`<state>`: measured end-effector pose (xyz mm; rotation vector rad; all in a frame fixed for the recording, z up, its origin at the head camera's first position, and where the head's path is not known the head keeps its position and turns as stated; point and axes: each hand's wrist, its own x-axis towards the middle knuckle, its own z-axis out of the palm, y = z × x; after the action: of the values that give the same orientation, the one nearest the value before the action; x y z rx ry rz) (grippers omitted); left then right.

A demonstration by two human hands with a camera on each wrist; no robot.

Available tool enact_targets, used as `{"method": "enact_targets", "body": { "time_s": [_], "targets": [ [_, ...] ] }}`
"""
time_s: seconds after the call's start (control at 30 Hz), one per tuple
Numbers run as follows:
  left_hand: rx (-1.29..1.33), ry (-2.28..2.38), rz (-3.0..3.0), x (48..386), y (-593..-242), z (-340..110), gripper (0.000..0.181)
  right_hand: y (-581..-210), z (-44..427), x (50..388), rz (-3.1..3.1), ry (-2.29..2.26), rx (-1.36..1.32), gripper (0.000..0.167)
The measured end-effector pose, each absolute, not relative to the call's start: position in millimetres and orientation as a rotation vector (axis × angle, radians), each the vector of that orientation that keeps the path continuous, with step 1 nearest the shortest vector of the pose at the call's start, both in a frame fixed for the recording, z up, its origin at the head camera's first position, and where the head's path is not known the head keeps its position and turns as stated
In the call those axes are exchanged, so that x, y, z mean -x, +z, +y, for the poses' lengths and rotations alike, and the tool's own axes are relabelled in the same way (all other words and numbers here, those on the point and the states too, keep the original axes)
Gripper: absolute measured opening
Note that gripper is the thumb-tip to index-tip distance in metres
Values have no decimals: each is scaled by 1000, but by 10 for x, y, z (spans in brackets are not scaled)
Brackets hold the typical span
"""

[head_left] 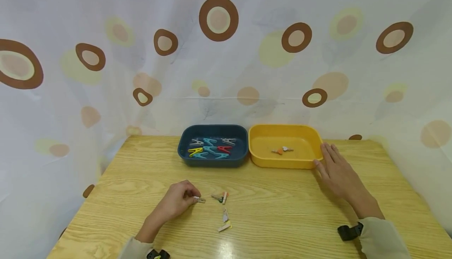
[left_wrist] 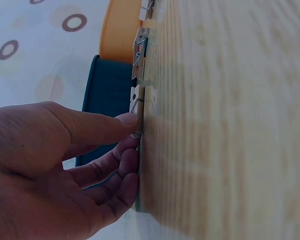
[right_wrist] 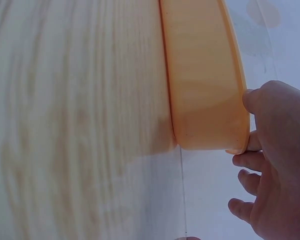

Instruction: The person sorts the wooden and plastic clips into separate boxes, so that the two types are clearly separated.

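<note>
My left hand point(head_left: 178, 200) pinches a small wooden clothespin point(left_wrist: 136, 98) between thumb and fingertips, low over the table. In the left wrist view, the thumb covers one end of it. To its right lie several more small wooden clothespins point(head_left: 225, 198), some with coloured shapes on them. My right hand point(head_left: 338, 174) touches the right end of the yellow tray point(head_left: 282, 162), thumb at the rim and fingers loosely extended along the corner. Inside that tray are an orange-decorated clothespin point(head_left: 279, 151) and a white-decorated clothespin point(head_left: 285, 149).
A dark blue tray point(head_left: 212, 162) stands against the yellow one, holding several plastic clothespins point(head_left: 210, 148) in grey, blue, yellow and red. Both stand at the far edge of the wooden table point(head_left: 282, 212). Behind hangs a patterned cloth point(head_left: 254, 70).
</note>
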<state>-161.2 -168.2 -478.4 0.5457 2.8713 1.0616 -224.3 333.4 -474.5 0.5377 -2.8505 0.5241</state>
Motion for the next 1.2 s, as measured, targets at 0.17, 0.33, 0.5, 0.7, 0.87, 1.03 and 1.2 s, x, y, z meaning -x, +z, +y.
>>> {"method": "enact_targets", "body": {
  "time_s": [0.17,0.33,0.5,0.7,0.87,1.03,1.2],
  "targets": [
    [-549,1045,2854,1610,-4777,-1689,9,-4747,3334,2243,-2852,520,-539,70],
    [-600,1028,2835,1622,-4788,-1720,10,-4758,3339,2246,-2848,514,-540,70],
    [-624,1039,2834,1633,-4797,-1743,11,-4777,3350,2257,-2839,514,-540,70],
    [-617,979,2864,1636,-4794,-1735,9,-4793,3355,2276,-2825,521,-547,69],
    [-594,971,2868,1620,-4786,-1721,17,-4792,3355,2272,-2821,529,-547,69],
    [-603,991,2845,1629,-4784,-1728,16,-4791,3353,2272,-2821,524,-546,69],
    [-583,1021,2837,1648,-4781,-1738,15,-4777,3346,2265,-2825,534,-545,69]
  ]
}}
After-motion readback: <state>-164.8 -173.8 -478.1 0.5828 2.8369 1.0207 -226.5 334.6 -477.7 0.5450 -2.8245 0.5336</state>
